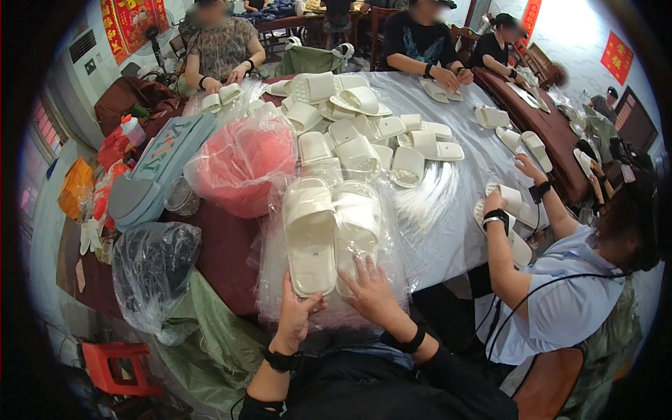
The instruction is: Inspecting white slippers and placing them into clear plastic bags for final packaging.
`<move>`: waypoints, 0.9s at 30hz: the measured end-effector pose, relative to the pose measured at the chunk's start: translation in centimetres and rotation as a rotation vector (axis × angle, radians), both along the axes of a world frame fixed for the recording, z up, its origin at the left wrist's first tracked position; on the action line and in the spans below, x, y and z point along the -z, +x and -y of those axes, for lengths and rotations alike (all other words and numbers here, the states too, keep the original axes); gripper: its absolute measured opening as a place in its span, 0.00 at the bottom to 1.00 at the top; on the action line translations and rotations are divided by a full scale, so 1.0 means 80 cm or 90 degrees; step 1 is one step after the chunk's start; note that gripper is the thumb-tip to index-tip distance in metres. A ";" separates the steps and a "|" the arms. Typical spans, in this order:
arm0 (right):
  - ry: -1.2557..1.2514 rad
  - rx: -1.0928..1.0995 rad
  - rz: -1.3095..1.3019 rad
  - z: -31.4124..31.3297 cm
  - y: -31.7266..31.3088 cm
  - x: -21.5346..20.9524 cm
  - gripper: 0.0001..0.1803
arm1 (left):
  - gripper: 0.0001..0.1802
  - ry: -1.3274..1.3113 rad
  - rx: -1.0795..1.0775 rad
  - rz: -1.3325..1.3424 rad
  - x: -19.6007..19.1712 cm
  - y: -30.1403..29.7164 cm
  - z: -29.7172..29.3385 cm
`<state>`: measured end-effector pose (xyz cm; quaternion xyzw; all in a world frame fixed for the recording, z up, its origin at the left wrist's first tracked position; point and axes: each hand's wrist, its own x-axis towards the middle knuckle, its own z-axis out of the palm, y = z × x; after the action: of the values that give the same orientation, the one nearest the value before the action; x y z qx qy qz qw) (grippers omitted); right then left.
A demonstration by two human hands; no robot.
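Observation:
In front of me a pair of cream slide slippers lies side by side on a stack of clear plastic bags [280, 297], toes pointing away. My left hand [299, 308] grips the heel of the left slipper [311, 262], thumb over its edge. Shiny clear film shows around the right slipper [358, 220]; whether both slippers are inside one bag I cannot tell. My right hand [374, 292] rests with fingers spread on that slipper's heel end and holds nothing.
Beyond lies a heap of cream slippers [357, 150]. A bundle of thin white strands [428, 203] is right of the pair. Left are a pink bag [245, 164], a grey-blue case [161, 171] and a clear bag [155, 269]. A co-worker [560, 280] handles slippers at right; others sit across the table.

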<state>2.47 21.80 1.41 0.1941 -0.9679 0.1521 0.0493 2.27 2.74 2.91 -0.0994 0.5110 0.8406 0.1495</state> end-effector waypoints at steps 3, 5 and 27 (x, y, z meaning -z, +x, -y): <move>-0.025 0.022 -0.044 0.003 -0.002 0.003 0.33 | 0.47 0.015 0.013 0.017 -0.008 0.009 0.000; -0.059 0.018 -0.052 0.002 -0.004 0.006 0.32 | 0.48 0.023 0.017 0.043 -0.010 0.013 -0.006; -0.215 0.160 -0.003 0.033 0.026 -0.066 0.30 | 0.14 0.159 0.179 0.262 0.003 0.018 0.016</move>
<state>4.58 19.16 6.66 0.0611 -0.9450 0.3047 0.1017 3.71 1.44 2.69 -0.1770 0.3713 0.8300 0.3768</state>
